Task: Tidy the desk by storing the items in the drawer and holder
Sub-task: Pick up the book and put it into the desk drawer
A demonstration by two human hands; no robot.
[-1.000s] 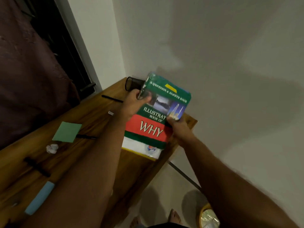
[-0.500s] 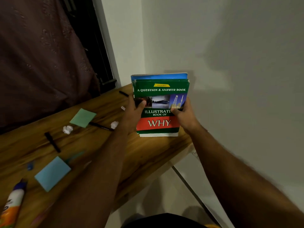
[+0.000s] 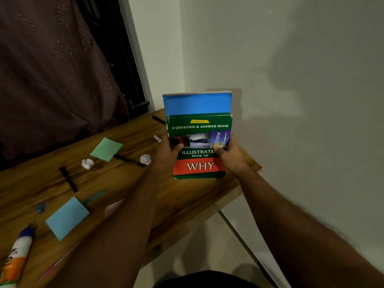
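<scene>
A green and red book titled "WHY" (image 3: 199,129) stands upright on the right end of the wooden desk (image 3: 187,196), near the wall. Behind it stands a taller blue book (image 3: 197,103). My left hand (image 3: 166,150) grips the green book's left edge with the thumb on the cover. My right hand (image 3: 230,154) grips its right edge the same way. The pen holder is hidden behind the books.
Loose on the desk: a green sticky pad (image 3: 106,149), a blue sticky pad (image 3: 67,217), two crumpled paper balls (image 3: 87,163) (image 3: 145,159), black pens (image 3: 129,160) (image 3: 68,178), a glue bottle (image 3: 14,256), a pink pen (image 3: 58,261). A dark curtain (image 3: 52,69) hangs behind.
The green book went from tilted in the air to standing upright on the desk in front of the blue book. The camera view shifted left and nearer.
</scene>
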